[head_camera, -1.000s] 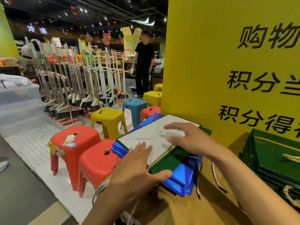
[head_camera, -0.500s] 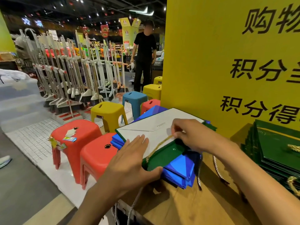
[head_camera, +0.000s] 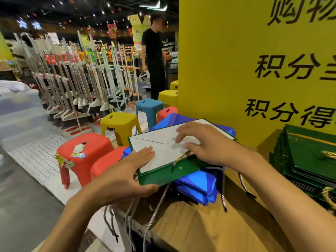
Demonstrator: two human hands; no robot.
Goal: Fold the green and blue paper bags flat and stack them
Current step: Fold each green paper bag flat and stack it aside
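A flattened green paper bag [head_camera: 160, 176] with its white base panel facing up lies on top of a stack of folded blue bags [head_camera: 198, 184] on the wooden counter. My left hand [head_camera: 125, 177] lies at its near left edge, fingers straight on the white panel and thumb under the green edge. My right hand [head_camera: 203, 142] presses flat on the white panel, fingers spread. A gold rope handle pokes out from under my right hand. Grey rope handles hang over the counter's front edge.
A second pile of folded green bags [head_camera: 312, 157] lies at the right on the counter [head_camera: 209, 228]. A yellow sign board [head_camera: 236, 70] stands behind. Red, yellow and blue plastic stools [head_camera: 85, 151] stand on the floor left, with broom racks and a person in black beyond.
My right hand went from pinching the gold handle area to lying flat with fingers spread on the white panel. My left hand stayed at the bag's near left edge.
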